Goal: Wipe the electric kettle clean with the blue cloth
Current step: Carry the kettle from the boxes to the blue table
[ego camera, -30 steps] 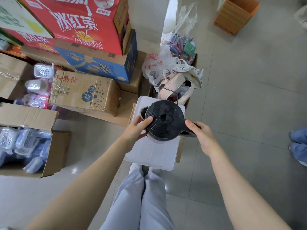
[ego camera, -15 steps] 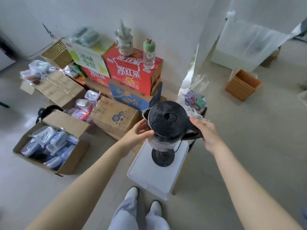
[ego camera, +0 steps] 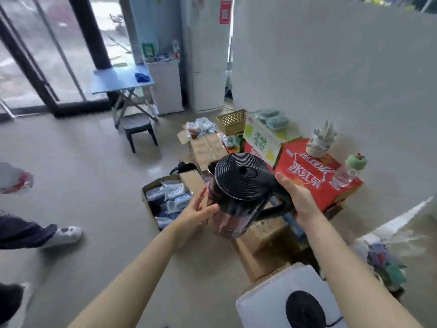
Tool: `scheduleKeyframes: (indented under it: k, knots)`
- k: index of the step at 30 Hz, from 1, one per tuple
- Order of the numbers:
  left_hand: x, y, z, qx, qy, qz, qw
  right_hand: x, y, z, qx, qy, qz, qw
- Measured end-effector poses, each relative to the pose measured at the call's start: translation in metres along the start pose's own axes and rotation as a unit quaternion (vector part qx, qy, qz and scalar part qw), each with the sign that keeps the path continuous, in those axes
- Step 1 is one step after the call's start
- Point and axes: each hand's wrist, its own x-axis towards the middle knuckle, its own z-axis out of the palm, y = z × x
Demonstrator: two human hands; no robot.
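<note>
Person is carrying the electric kettle (ego camera: 238,190) off its base (ego camera: 305,308), right hand (ego camera: 299,200) clenching the handle, left hand (ego camera: 198,213) w/ fingers spread steadying the body, prob. heading to the blue cloth (ego camera: 142,76) on the far folding table (ego camera: 118,82).

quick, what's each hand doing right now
Left hand: open palm and fingers pressed against the kettle body.
Right hand: closed around the kettle's handle, holding it up.
</note>
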Motion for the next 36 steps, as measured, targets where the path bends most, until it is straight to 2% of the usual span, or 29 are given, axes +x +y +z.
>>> scheduleKeyframes:
  k: [7,11,18,25,36]
  knots:
    - [-0.008,0.037,-0.179,-0.021,0.116,0.009,0.993,0.052,-0.034,0.203,-0.002,-0.092,0.01,0.996]
    - [-0.004,0.057,-0.261,-0.034,0.137,0.028,0.99,0.084,-0.044,0.294,-0.011,-0.125,0.01,0.992]
    - [0.025,0.083,-0.383,-0.047,0.194,0.023,0.98,0.145,-0.074,0.427,-0.039,-0.235,0.017,0.971]
    - [0.082,0.128,-0.491,-0.078,0.247,0.062,0.964,0.246,-0.106,0.558,-0.081,-0.259,0.012,0.962]
    - [0.17,0.21,-0.676,-0.086,0.275,0.086,0.954,0.381,-0.158,0.765,-0.06,-0.335,-0.028,0.94]
